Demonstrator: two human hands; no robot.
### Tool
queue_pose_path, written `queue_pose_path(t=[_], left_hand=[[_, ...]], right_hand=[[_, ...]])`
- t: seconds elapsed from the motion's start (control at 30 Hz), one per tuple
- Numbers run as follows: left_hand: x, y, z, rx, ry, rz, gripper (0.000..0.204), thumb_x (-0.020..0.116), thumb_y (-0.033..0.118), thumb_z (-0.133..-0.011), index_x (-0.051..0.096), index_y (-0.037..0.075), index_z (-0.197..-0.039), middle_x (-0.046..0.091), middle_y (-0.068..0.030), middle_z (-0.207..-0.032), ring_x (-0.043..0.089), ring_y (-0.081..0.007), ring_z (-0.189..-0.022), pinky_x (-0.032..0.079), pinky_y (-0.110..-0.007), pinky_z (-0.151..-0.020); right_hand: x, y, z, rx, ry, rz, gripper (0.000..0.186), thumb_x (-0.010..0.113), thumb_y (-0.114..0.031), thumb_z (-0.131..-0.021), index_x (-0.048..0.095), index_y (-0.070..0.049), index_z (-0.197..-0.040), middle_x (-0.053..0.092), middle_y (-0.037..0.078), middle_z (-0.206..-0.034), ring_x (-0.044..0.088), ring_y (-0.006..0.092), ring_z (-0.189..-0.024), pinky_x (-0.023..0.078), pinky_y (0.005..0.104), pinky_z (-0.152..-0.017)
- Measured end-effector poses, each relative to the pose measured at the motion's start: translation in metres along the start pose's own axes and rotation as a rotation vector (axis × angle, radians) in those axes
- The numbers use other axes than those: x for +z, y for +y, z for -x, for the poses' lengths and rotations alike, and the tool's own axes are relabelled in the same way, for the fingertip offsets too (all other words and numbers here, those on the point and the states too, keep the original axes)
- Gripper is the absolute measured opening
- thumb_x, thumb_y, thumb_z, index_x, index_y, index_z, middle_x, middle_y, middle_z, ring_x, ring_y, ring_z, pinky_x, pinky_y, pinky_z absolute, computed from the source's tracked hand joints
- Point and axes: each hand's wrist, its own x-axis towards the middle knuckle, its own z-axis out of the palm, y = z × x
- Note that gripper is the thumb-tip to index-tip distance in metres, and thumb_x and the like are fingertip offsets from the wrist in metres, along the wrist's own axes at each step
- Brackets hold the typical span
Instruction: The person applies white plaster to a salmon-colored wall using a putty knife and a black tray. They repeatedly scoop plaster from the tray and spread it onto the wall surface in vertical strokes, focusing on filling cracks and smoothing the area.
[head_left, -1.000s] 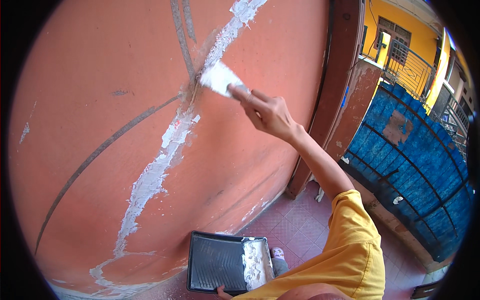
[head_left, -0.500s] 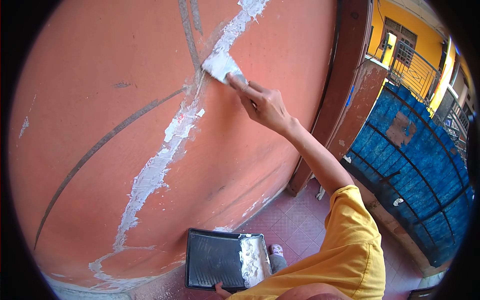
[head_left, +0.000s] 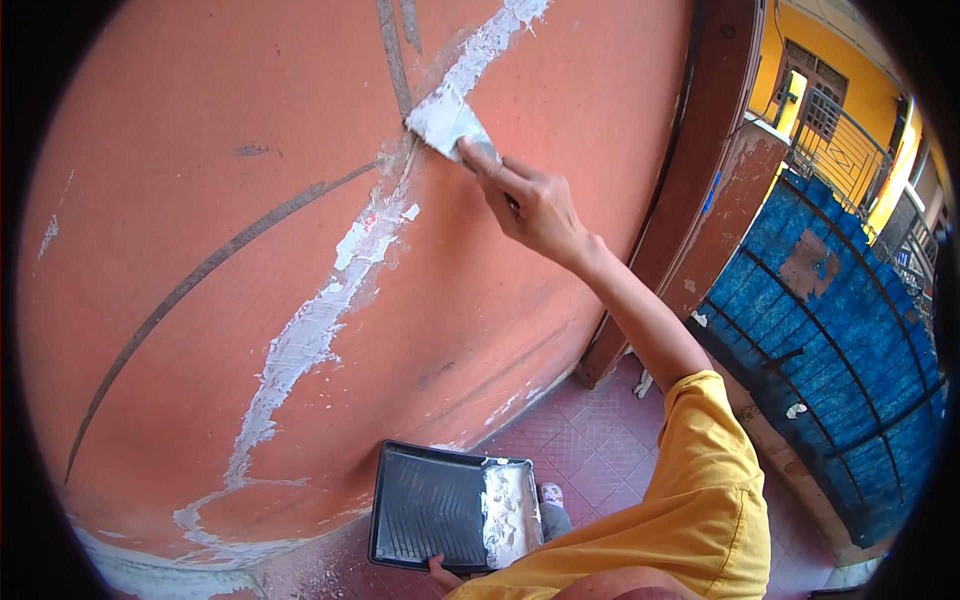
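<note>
My right hand (head_left: 530, 205) grips a white-coated putty knife (head_left: 447, 127), its blade at the crack running diagonally up the salmon wall (head_left: 180, 130). Rough white filler (head_left: 305, 335) covers much of the crack above and below the blade; a thinner, greyer stretch shows just below it. My left hand (head_left: 441, 566) holds the near edge of a black paint tray (head_left: 425, 495), low by the wall, with white paste (head_left: 507, 510) along its right side.
A brown frame (head_left: 715, 70) edges the wall at the right. Beyond are a blue gate (head_left: 830, 370) and a yellow building (head_left: 850, 50) with railings. My slippered foot (head_left: 550, 493) stands on red floor tiles (head_left: 580, 430) beside the tray.
The putty knife has moved slightly down, then back up along the crack, still in my right hand. The view has shifted a little, and the tray sits slightly higher in it.
</note>
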Motion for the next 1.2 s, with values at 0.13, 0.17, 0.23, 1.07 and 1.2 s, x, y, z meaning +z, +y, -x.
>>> queue_pose_path(t=[0.13, 0.17, 0.23, 1.07, 1.2], left_hand=[[-0.006, -0.016, -0.02, 0.358, -0.242, 0.03, 0.052, 0.059, 0.046, -0.063, 0.056, 0.019, -0.108, 0.053, -0.0103, -0.117, 0.047, -0.0262, -0.106, 0.043, -0.04, -0.082], [-0.005, -0.014, -0.019, 0.142, -0.245, 0.098, 0.052, 0.058, 0.047, -0.063, 0.056, 0.019, -0.107, 0.053, -0.0097, -0.117, 0.047, -0.0262, -0.108, 0.042, -0.04, -0.083], [-0.002, -0.011, -0.008, 0.227, -0.263, 0.105, 0.053, 0.06, 0.046, -0.061, 0.056, 0.018, -0.107, 0.053, -0.0102, -0.116, 0.048, -0.0265, -0.104, 0.043, -0.04, -0.08], [0.005, 0.001, 0.104, 0.17, -0.254, 0.139, 0.064, 0.066, 0.04, -0.056, 0.054, 0.013, -0.113, 0.051, -0.0147, -0.113, 0.051, -0.03, -0.09, 0.043, -0.044, -0.068], [0.004, 0.002, 0.121, 0.141, -0.267, 0.132, 0.066, 0.067, 0.04, -0.056, 0.054, 0.012, -0.115, 0.051, -0.0149, -0.114, 0.051, -0.0308, -0.092, 0.043, -0.045, -0.07]], right_hand=[[0.007, -0.014, 0.02, 0.049, -0.113, -0.015, 0.067, 0.062, -0.004, -0.086, 0.044, -0.026, -0.146, 0.055, 0.006, -0.071, 0.049, 0.023, -0.048, 0.042, 0.0339, -0.041], [0.002, -0.015, 0.022, 0.006, -0.137, -0.024, 0.062, 0.062, -0.004, -0.087, 0.048, -0.025, -0.144, 0.054, 0.006, -0.071, 0.05, 0.0221, -0.048, 0.042, 0.033, -0.042], [-0.012, -0.016, 0.02, -0.039, -0.122, -0.077, 0.058, 0.061, -0.003, -0.087, 0.051, -0.022, -0.141, 0.058, 0.007, -0.072, 0.051, 0.0208, -0.049, 0.043, 0.0328, -0.042], [-0.097, -0.044, -0.07, 0.539, -0.1, 0.211, 0.036, 0.051, -0.017, -0.098, 0.059, -0.011, -0.133, 0.037, 0.008, -0.058, 0.036, 0.0145, -0.049, 0.034, 0.0328, -0.05], [-0.093, -0.054, -0.083, 0.605, -0.144, 0.268, 0.038, 0.05, -0.02, -0.1, 0.057, -0.01, -0.135, 0.033, 0.004, -0.059, 0.033, 0.0112, -0.052, 0.033, 0.0319, -0.05]])
